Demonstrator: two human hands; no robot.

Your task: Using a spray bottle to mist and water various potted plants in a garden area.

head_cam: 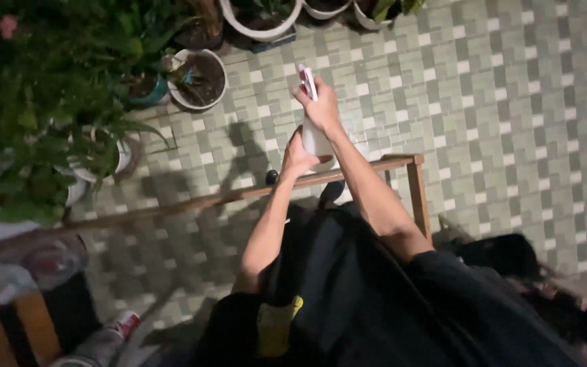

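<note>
Just above centre, the right hand (322,109) grips the pink trigger head of a white spray bottle (315,139), while the left hand (298,160) clasps its body from below. A wooden rail (239,195) runs beneath them over green-and-white tiled floor (497,115). White plant pots (198,78) and leafy plants (49,109) sit from nine to twelve o'clock.

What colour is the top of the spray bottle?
Pink, on a white spray bottle; seen in the head view.

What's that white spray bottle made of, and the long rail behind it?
The spray bottle, held in both hands, looks like plastic: a smooth, milky white body with a pinkish trigger top. The rail looks like wood: brown, squared bars joined at a corner post, with a dull finish. Dim light leaves both a little uncertain.
</note>
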